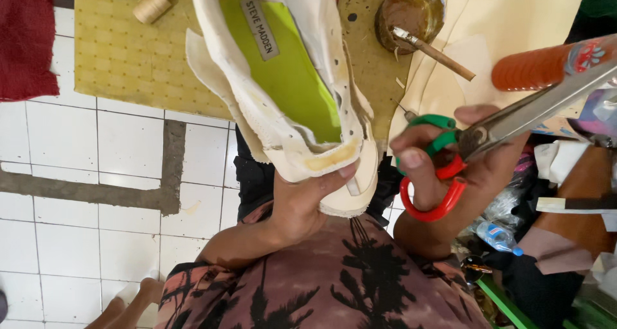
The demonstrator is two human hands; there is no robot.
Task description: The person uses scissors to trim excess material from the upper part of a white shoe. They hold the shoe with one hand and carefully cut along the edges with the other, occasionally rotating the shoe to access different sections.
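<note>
At the far left a dark red cloth [24, 40] lies over the white tiled floor [83, 175]. Next to it is my yellow perforated desk [122, 59], with a spool of tan thread [152, 6] near its top edge. My left hand [302, 200] comes up from below, forearm bent in across my patterned shirt [334, 284], and its grip is pinched on the heel of a cream canvas sneaker [283, 91]: the thumb presses on the inner heel rim, the fingers wrapped behind the sole. The sneaker is tilted over the desk edge, opening toward me, with its lime-green insole [283, 65] showing. Further right, a round brown glue pot [411, 8] sits on the desk with a wooden-handled brush [437, 53] resting across it. My right hand [443, 162] is raised just beside the sneaker's heel, fingers threaded through the green and red loops of a pair of scissors [514, 120], grip closed around those handles. The blades look pressed together and point up to the right, past an orange bottle [540, 69].
</note>
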